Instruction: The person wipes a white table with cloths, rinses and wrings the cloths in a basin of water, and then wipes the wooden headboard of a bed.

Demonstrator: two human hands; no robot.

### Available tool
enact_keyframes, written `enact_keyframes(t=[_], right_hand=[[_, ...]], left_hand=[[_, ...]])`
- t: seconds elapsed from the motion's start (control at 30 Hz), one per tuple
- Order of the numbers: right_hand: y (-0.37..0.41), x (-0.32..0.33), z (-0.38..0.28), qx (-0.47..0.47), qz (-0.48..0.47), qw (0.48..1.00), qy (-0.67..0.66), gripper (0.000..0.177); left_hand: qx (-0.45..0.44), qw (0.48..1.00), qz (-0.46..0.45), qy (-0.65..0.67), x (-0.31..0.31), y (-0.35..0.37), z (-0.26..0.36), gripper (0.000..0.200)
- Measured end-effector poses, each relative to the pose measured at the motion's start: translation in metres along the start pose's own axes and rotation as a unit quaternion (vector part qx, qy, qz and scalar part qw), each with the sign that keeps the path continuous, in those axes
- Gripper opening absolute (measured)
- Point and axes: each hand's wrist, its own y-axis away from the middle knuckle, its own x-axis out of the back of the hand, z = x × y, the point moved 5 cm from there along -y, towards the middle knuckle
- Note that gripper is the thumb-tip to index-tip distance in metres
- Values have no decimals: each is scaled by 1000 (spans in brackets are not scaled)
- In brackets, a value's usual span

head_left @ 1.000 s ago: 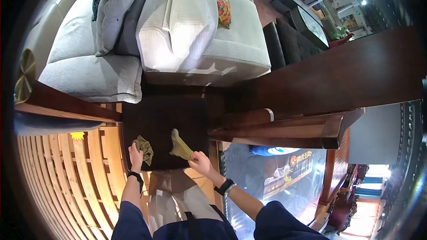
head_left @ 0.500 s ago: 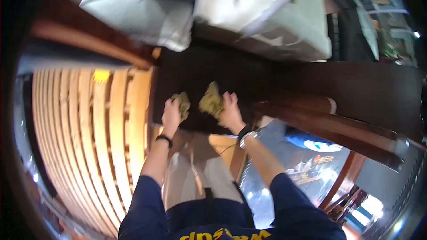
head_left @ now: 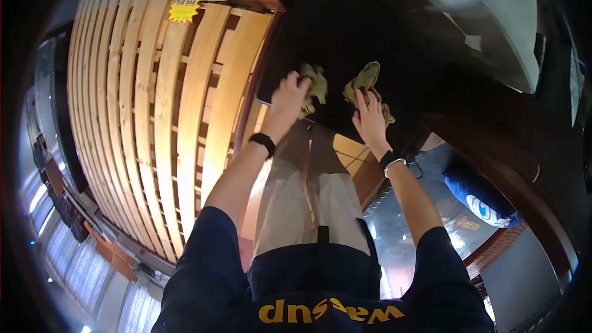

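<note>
My left hand (head_left: 288, 100), with a black band on its wrist, has its fingers curled over a crumpled olive-green cloth (head_left: 317, 84). My right hand (head_left: 370, 124), wearing a dark band and a light bracelet, lies on a second olive-green cloth (head_left: 364, 76). Its fingers are stretched out and slightly apart, and the cloth shows on both sides of them. Both cloths are over a dark flat surface (head_left: 333, 31), near its front edge. What the palms touch is hidden.
To the left stands a pale wooden slatted frame (head_left: 161, 98) with a yellow starburst tag (head_left: 184, 9). White bulky upholstery (head_left: 505, 31) is at the upper right. A dark wooden beam (head_left: 493, 154) runs along the right, and a blue cushion-like object (head_left: 478, 194) lies below it.
The view has turned, so everything sits further right and higher. My right fingers now lie over the cloth instead of beside it. My left hand stays at its cloth.
</note>
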Motion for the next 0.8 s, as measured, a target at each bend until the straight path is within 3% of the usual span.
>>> enact_keyframes(t=[0.13,0.2,0.23,0.33,0.4,0.47,0.53,0.67,0.8], right_hand=[[-22,0,4,-6,-79,997,4,63],[-56,7,13,31,-20,999,35,57],[-75,12,19,7,-5,1000,23,55],[-133,21,41,-72,74,995,8,52],[-158,18,49,-134,95,986,-36,49],[-161,15,33,-176,114,976,-67,48],[-151,6,9,-139,109,979,-102,48],[-75,-47,-58,34,22,994,-103,51],[-2,-44,-81,45,-141,984,-102,46]], left_hand=[[1,998,-59,-37,-10,26,-13,46],[16,999,-20,-47,-5,13,-36,46],[34,998,20,-54,-2,6,-48,45],[90,993,20,-69,15,-27,-72,48],[242,970,-20,-1,23,-37,-90,53],[249,968,-22,13,14,-30,-92,55],[259,965,-20,26,8,-17,-91,57],[234,971,-5,50,-6,33,-71,56],[242,966,-42,81,-12,60,-57,57]])
